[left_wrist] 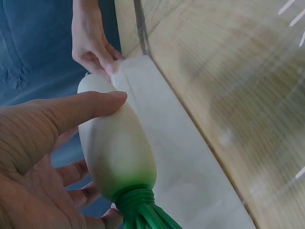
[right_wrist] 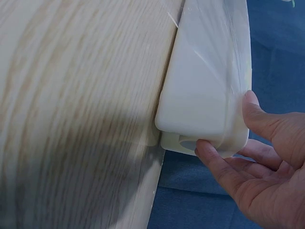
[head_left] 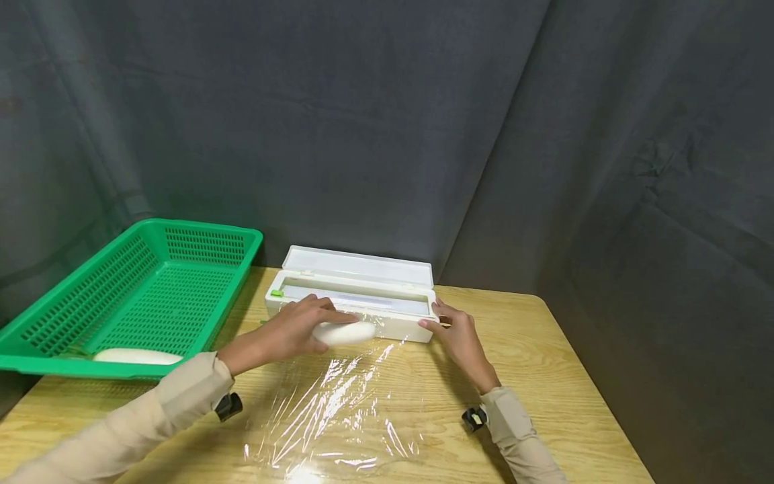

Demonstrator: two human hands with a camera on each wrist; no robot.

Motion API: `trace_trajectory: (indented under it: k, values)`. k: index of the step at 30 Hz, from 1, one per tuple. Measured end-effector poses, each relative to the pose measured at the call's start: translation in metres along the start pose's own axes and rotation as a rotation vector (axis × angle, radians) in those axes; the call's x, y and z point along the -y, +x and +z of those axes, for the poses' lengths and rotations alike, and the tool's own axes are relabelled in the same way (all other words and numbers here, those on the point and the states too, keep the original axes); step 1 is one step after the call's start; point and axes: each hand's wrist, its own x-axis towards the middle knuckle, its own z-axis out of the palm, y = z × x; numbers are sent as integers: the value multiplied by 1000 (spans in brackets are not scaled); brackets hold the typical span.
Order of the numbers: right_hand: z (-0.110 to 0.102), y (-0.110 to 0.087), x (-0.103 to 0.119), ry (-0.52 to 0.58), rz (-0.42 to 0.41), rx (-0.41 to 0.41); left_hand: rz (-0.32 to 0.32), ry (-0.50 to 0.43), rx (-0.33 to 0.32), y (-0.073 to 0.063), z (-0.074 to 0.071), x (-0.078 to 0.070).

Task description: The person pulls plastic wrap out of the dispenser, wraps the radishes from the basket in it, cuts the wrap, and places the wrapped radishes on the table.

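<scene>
A white radish (head_left: 346, 333) with green stems (left_wrist: 143, 210) is gripped in my left hand (head_left: 294, 329), thumb along its side. It hangs just in front of the white cling film dispenser (head_left: 399, 327), whose lid (head_left: 357, 264) stands raised. My right hand (head_left: 461, 343) holds the dispenser's right end, with the thumb (right_wrist: 255, 109) on its top edge and the index finger on the end face. From the dispenser a sheet of clear cling film (head_left: 338, 403) stretches toward me over the table. A green slide cutter (head_left: 277, 293) sits at the dispenser's left end.
To the left stands a green plastic basket (head_left: 244, 296) with another white radish (head_left: 138, 356) lying along its near side. The wooden table (head_left: 544, 390) ends at a dark grey curtain (head_left: 338, 121) behind and on the right.
</scene>
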Motion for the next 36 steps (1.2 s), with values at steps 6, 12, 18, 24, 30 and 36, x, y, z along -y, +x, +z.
trace_trajectory:
  k: [6,12,18,24,30,36]
  values:
    - [0,0,0,2,-10,-3,21,-11,15,-2,8,-6]
    - [-1,-1,0,-1,-10,0,58,-22,55,-6,16,-14]
    - [-1,-1,1,-15,-27,-11,85,-74,108,-11,27,-19]
    - [-1,-1,1,-17,-29,-9,64,-109,153,-14,39,-23]
    - [0,-1,1,-15,-24,-9,66,-96,185,-20,53,-25]
    - [0,-1,1,-1,-11,-8,30,-92,215,-25,65,-25]
